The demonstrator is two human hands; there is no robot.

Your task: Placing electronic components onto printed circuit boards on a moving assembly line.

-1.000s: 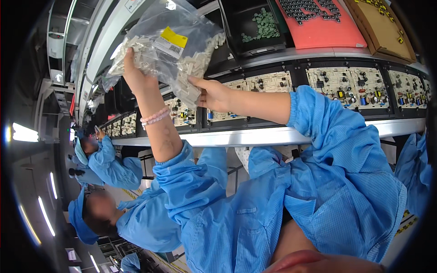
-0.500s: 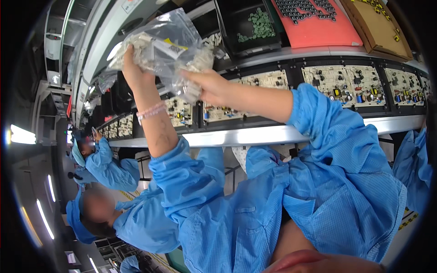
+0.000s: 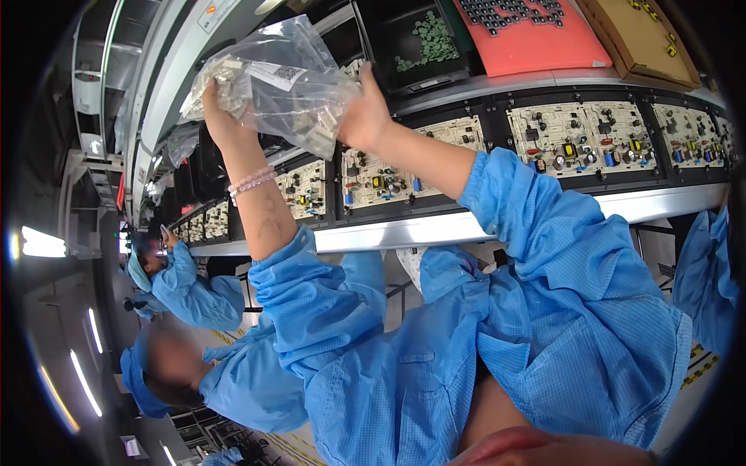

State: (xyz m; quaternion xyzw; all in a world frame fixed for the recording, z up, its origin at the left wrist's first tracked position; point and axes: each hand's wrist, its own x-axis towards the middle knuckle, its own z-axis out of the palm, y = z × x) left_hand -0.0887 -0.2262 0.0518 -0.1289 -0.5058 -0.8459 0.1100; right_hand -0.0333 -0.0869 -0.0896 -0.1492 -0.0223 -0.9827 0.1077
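Note:
A clear plastic bag [image 3: 299, 109] of small cream-white parts is raised above the line of boards, between my two hands. My left hand [image 3: 227, 118] is closed on its left end, where many of the parts bunch up, with the thumb on the near side. At the other end, my right hand [image 3: 364, 118] cups the bag's side with its thumb raised; the bag hides most of its fingers. A white label [image 3: 273, 75] with a printed code shows through the plastic. Beneath the bag lie cream circuit boards [image 3: 375, 180] in black frames.
Behind the boards are a black bin [image 3: 408, 46] with green parts, a pink foam sheet [image 3: 513, 50] with black parts, and a cardboard box [image 3: 622, 39] with yellow parts. A metal rail [image 3: 412, 233] edges the line. Co-workers in blue [image 3: 249, 388] sit at left.
The bag has turned slightly, and its label now shows a printed code. My right hand has shifted from gripping the bag's lower front to cupping its right side, thumb up.

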